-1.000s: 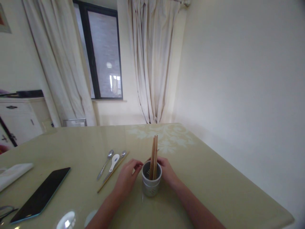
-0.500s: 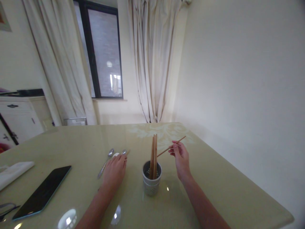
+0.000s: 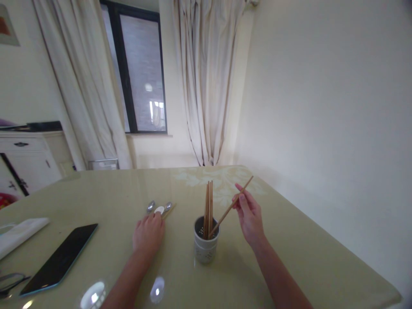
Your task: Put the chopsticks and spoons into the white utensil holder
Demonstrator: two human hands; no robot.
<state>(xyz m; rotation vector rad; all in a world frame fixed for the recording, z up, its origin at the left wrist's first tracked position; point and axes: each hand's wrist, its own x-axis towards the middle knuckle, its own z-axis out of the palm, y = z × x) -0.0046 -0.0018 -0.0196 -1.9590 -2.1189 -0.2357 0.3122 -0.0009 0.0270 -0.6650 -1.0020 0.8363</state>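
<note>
A single wooden chopstick (image 3: 227, 211) is pinched in my right hand (image 3: 249, 214). It slants down to the left, with its lower end in the mouth of a grey perforated holder (image 3: 206, 251). Several upright chopsticks (image 3: 208, 201) stand in that holder. My left hand (image 3: 148, 234) lies palm down on the table, its fingers over the handles of some utensils. Past those fingers show a metal spoon (image 3: 150, 206), a white spoon (image 3: 159, 210), another metal spoon (image 3: 168, 206) and a thin wooden stick (image 3: 170, 210). The handles under the hand are hidden.
On the left of the glossy table (image 3: 180, 283) lie a dark tablet (image 3: 61, 257), a white object (image 3: 24, 234) and glasses (image 3: 13, 283). A wall borders the table's right side. Curtains, a window and a white cabinet (image 3: 32, 159) are behind.
My right hand has moved slightly right and down, and the chopstick is steeper, its lower end now inside the holder. My left hand has drawn back to the left, uncovering more of the spoons.
</note>
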